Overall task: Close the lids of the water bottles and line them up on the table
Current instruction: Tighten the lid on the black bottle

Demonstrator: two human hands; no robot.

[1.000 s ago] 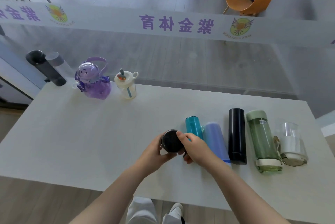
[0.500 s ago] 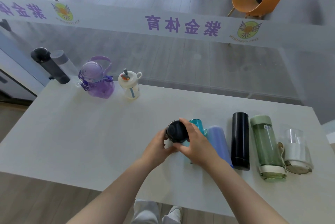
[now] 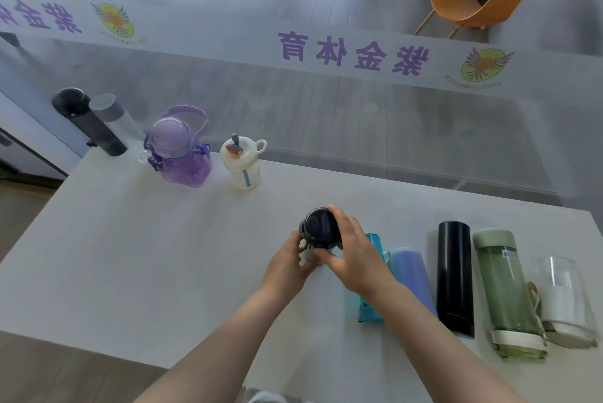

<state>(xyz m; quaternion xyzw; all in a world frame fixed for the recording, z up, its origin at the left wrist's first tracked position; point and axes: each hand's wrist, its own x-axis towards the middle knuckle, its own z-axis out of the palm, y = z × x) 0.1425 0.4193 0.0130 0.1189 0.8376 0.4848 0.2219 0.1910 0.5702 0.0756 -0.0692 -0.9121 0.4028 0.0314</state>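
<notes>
Fingers (image 3: 339,223) of the right hand (image 3: 355,256) curl over the black lid (image 3: 321,228) of a bottle held near the middle of the pale surface (image 3: 130,256), grasping the lid from its 3 o'clock side. Left hand (image 3: 287,267) wraps the bottle's body from 7 o'clock, its fingers clenched around it; the body is mostly hidden by both hands, so its colour cannot be told.

Toward 3 o'clock of the hands, five bottles lie side by side on the surface, their length running from 12 to 6 o'clock. Nearest is a teal bottle (image 3: 370,311), partly under the right wrist, then a lilac bottle (image 3: 412,275) just beside it. Next comes a black flask (image 3: 455,275), then a green bottle (image 3: 505,291) with a pale green cap, and last a clear cup (image 3: 566,295) with a white band.

At 10 o'clock, along the far edge, a purple jug (image 3: 182,154) with a handle stands upright, with a small white straw bottle (image 3: 243,163) just beside it. Farther toward 9 o'clock, a tall black bottle (image 3: 88,122) and a clear bottle with a grey cap (image 3: 112,112) stand at the corner.
</notes>
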